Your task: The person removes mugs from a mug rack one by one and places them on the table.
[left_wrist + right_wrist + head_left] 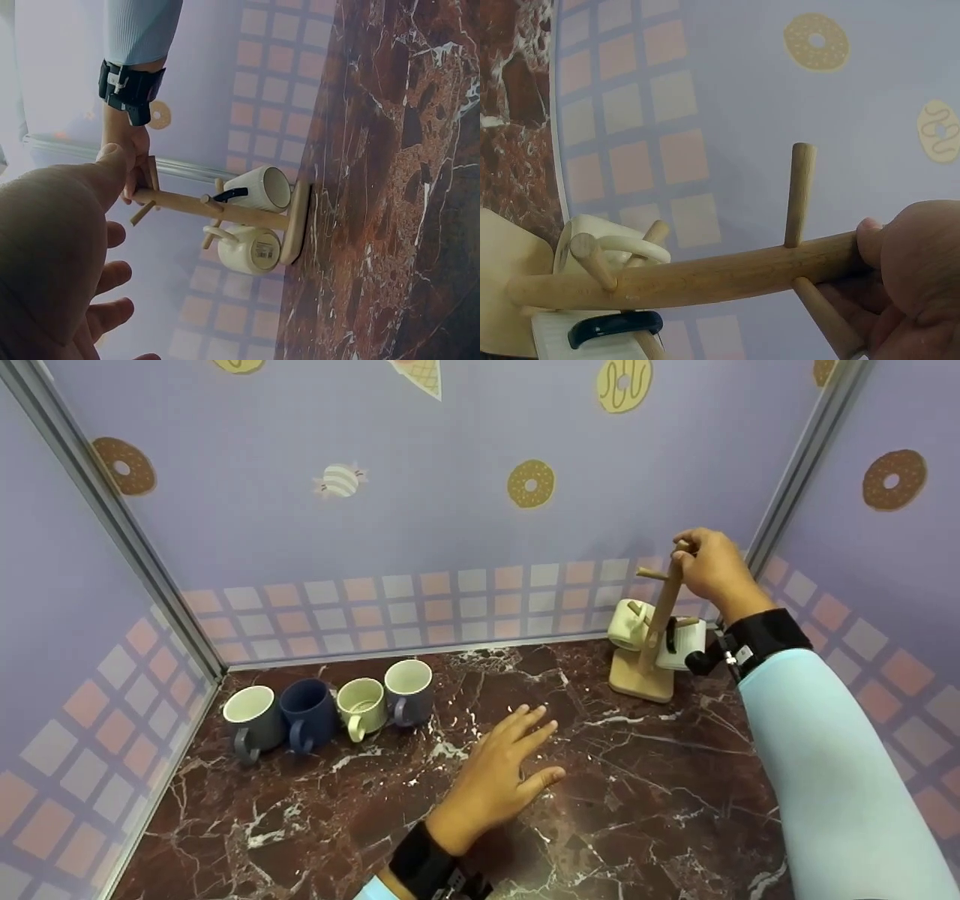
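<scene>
My right hand (712,562) grips the top of a wooden mug tree (663,619), thumb and fingers round its post. Two mugs hang on the lower pegs: a cream mug (628,624) on the left and a white mug (686,645) with a dark handle on the right. In the right wrist view, the upper pegs (801,195) carry nothing. My left hand (499,772) hovers over the table's middle with fingers spread, holding nothing. In the left wrist view its thumb overlaps the right hand (135,161), though the head view shows them far apart.
At the left stand a grey mug (255,720), a navy mug (309,716), a pale yellow-green mug (362,706) and a grey-blue mug (409,694) in a row, handles facing me. The marble-patterned table (300,832) is enclosed by lilac walls (435,480).
</scene>
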A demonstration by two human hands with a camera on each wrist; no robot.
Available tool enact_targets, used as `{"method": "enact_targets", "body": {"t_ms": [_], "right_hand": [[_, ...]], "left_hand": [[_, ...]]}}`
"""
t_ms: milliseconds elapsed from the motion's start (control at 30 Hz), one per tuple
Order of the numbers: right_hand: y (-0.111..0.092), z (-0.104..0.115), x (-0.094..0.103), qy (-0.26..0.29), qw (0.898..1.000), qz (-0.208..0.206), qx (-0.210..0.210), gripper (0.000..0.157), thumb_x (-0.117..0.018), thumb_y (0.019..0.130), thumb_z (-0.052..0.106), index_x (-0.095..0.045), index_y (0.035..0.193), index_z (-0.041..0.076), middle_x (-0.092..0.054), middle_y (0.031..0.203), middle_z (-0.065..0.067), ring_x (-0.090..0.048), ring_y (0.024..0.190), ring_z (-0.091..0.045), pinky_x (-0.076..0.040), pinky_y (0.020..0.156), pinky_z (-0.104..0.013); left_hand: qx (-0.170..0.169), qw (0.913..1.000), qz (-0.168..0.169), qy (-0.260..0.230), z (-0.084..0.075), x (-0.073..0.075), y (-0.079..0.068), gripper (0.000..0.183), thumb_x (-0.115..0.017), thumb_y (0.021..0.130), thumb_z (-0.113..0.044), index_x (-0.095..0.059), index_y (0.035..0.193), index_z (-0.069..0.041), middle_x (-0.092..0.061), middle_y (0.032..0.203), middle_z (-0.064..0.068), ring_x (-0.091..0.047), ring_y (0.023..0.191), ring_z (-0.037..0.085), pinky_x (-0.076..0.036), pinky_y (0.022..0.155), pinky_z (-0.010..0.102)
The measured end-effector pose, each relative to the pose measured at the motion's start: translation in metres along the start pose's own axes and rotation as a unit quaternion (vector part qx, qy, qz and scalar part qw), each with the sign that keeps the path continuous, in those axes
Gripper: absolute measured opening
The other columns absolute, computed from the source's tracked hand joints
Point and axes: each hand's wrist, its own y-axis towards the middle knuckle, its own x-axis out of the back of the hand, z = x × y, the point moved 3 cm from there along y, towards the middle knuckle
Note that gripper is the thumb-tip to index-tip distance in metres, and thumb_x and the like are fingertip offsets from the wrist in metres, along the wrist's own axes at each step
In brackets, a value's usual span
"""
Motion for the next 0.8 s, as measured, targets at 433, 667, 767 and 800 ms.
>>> {"method": "enact_targets", "body": {"t_ms": [433,667,767,800], "right_hand": [[-0.0023,-0.0021,-0.0024,0.0,0.999,-0.049,0.002,0.04,-0.059,0.119,0.018,-0.065,0.151,-0.005,-0.07,0.148,-0.031,-0.069,0.134,-0.047,-0.066,0.105,-0.042],[-0.0048,-0.0003,-0.0019,0.009,0.996,-0.083,0.001,0.035,-0.068,0.116,0.022,-0.075,0.137,-0.005,-0.077,0.135,-0.03,-0.079,0.104,-0.033,-0.058,0.06,-0.01],[-0.0067,0.0014,-0.0002,-0.018,0.994,-0.104,0.01,0.031,-0.072,0.114,0.025,-0.079,0.125,-0.002,-0.08,0.127,-0.027,-0.077,0.097,-0.028,-0.057,0.067,-0.015],[-0.0077,0.002,0.0006,-0.027,0.993,-0.111,0.012,0.03,-0.073,0.113,0.026,-0.08,0.122,-0.002,-0.081,0.125,-0.027,-0.076,0.096,-0.028,-0.058,0.071,-0.02]], "left_hand": [[0.013,0.9999,0.004,-0.003,0.0014,0.0002,-0.0008,0.073,-0.06,0.11,-0.063,-0.05,0.172,-0.027,-0.029,0.189,-0.004,-0.03,0.175,0.031,-0.031,0.141,0.065],[0.014,0.9998,0.006,-0.009,0.001,-0.0001,-0.0004,0.072,-0.061,0.11,-0.063,-0.05,0.172,-0.026,-0.028,0.189,-0.005,-0.03,0.175,0.032,-0.031,0.14,0.066],[0.012,0.9999,0.003,-0.011,0.0004,0.0004,-0.0007,0.072,-0.063,0.11,-0.061,-0.05,0.172,-0.026,-0.029,0.189,-0.004,-0.029,0.175,0.032,-0.03,0.14,0.067],[0.011,0.9999,0.002,-0.011,0.0004,0.0005,-0.0007,0.072,-0.064,0.11,-0.061,-0.05,0.172,-0.027,-0.029,0.189,-0.004,-0.029,0.176,0.031,-0.03,0.141,0.067]]}}
